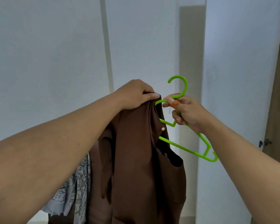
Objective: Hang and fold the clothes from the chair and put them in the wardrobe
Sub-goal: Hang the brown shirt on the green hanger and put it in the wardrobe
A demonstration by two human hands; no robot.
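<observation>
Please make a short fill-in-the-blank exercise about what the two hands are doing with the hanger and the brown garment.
1. The right hand grips a hanger whose colour is ____.
2. The left hand holds the top of the ____ garment.
3. One end of the hanger is tucked inside the garment; the other end is ____.
4. The patterned grey cloth lies ____ the left forearm.

Missing words: green; brown; bare; below

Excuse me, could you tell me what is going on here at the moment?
A person is putting a brown garment onto a green hanger. The left hand grips the top of the garment, while the right hand holds the hanger just below its hook. One end of the hanger is tucked into the garment; the other end is bare. A patterned grey cloth hangs behind, and a wardrobe door stands open.
</observation>
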